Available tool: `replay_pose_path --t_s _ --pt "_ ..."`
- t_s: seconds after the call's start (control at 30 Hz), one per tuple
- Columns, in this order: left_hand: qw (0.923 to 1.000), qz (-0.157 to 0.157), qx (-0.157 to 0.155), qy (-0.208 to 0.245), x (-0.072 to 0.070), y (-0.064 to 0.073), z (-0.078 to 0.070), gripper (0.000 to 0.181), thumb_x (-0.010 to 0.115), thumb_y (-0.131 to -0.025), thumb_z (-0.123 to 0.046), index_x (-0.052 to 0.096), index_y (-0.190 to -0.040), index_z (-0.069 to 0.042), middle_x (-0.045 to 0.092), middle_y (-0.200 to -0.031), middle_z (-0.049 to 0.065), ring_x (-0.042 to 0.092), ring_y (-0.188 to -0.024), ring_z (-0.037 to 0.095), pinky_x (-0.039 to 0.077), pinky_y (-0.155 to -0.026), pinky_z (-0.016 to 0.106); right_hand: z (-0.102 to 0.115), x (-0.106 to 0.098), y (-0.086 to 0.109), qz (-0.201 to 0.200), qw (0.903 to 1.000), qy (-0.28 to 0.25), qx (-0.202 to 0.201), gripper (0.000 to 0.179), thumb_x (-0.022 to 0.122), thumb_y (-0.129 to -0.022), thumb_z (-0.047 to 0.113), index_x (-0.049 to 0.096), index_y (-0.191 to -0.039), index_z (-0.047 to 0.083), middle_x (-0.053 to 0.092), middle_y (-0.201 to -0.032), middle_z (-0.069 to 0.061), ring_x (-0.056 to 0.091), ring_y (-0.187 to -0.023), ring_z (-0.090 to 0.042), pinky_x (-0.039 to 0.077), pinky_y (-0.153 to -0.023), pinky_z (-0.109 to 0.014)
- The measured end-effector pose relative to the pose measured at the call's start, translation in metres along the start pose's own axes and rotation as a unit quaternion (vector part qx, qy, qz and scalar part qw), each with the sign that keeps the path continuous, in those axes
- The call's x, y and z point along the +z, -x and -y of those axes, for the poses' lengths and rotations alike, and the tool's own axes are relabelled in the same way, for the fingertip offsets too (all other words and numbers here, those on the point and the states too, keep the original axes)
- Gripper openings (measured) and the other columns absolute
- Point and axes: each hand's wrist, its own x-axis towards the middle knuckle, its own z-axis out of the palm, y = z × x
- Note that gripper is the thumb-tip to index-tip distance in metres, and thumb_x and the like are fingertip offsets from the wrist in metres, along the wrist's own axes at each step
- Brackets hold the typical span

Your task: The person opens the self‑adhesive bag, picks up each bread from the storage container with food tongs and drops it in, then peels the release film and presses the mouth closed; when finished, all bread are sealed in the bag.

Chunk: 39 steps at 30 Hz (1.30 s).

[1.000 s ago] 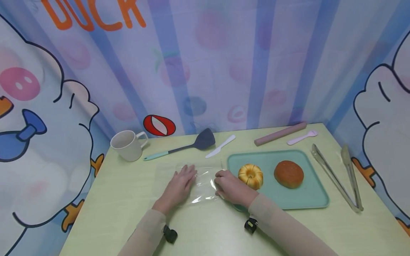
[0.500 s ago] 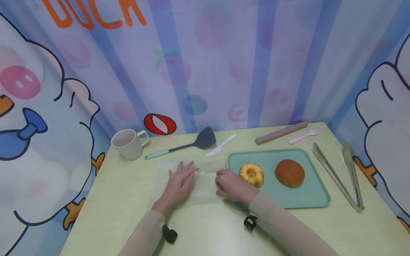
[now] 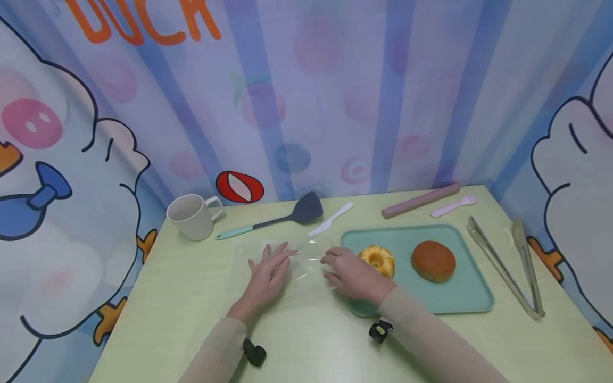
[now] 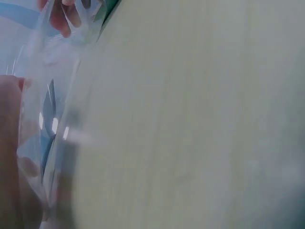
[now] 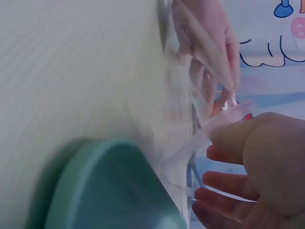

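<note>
A clear plastic bag [image 3: 306, 268] lies on the table between the hands, its near layer lifted off the surface. My left hand [image 3: 265, 274] pinches the lifted film between thumb and index finger, its other fingers spread; the right wrist view shows this film [image 5: 207, 52] at the fingertips. My right hand [image 3: 356, 274] is at the bag's right end, with the thumb apart from the loosely bent fingers [image 5: 228, 183] and film running past both. Beside it, a green tray [image 3: 412, 298] bears a ring-shaped pastry [image 3: 377, 259] and a round brown bun [image 3: 433, 261].
Along the back stand or lie a mug [image 3: 190, 217], a spatula [image 3: 306, 208], a white plastic knife [image 3: 331, 219], a mauve rod [image 3: 421, 200] and a small pink spoon-like utensil [image 3: 454, 206]. Metal tongs [image 3: 503, 271] lie spread open right of the tray.
The bag's film has risen between the hands. My left fingers have shifted from lying flat to pinching its edge. My right fingers have loosened and spread from a tighter curl.
</note>
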Motion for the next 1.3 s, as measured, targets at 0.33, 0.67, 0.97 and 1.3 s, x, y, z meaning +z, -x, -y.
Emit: replay_pose_path --t_s 0.33,0.67,0.97,1.3 --pt "0.9999 0.0 0.007 -0.015 0.002 -0.001 0.0 0.036 0.046 -0.113 -0.038 0.066 -0.142 -0.031 0.042 -0.166 0.005 0.013 -0.157 0.053 -0.014 -0.107 0.087 -0.011 -0.041 0.032 -0.066 0.9967 0.008 0.046 0.04 0.073 -0.1 0.021 0.066 -0.136 0.003 0.063 -0.14 -0.018 0.059 -0.133 -0.036 0.052 -0.107 -0.052" --pt "0.9998 0.002 0.008 -0.018 0.002 -0.004 0.0 0.037 0.045 -0.113 -0.036 0.067 -0.143 -0.027 0.041 -0.166 0.009 0.015 -0.155 0.056 -0.015 -0.106 0.087 -0.048 -0.084 0.09 -0.151 0.9836 0.033 0.094 0.041 0.075 -0.099 0.015 0.065 -0.136 0.003 0.062 -0.139 -0.02 0.069 -0.102 -0.03 0.059 -0.084 -0.05" --pt "0.9999 0.004 0.006 -0.015 0.003 -0.004 0.001 0.038 0.044 -0.114 -0.037 0.067 -0.142 -0.028 0.041 -0.166 0.009 0.012 -0.156 0.055 -0.016 -0.106 0.087 -0.091 -0.105 0.154 -0.195 0.9679 0.054 0.149 0.048 0.078 -0.095 0.011 0.061 -0.138 -0.002 0.055 -0.141 -0.029 0.053 -0.127 -0.052 0.046 -0.097 -0.069" --pt "0.9997 0.01 -0.001 -0.021 0.003 -0.004 -0.002 0.038 0.043 -0.114 -0.038 0.066 -0.143 -0.028 0.04 -0.167 0.009 0.012 -0.156 0.054 -0.015 -0.106 0.087 -0.145 -0.107 0.221 -0.197 0.943 0.073 0.258 0.057 0.076 -0.097 0.022 0.054 -0.14 -0.008 0.048 -0.141 -0.039 0.045 -0.126 -0.061 0.037 -0.096 -0.077"
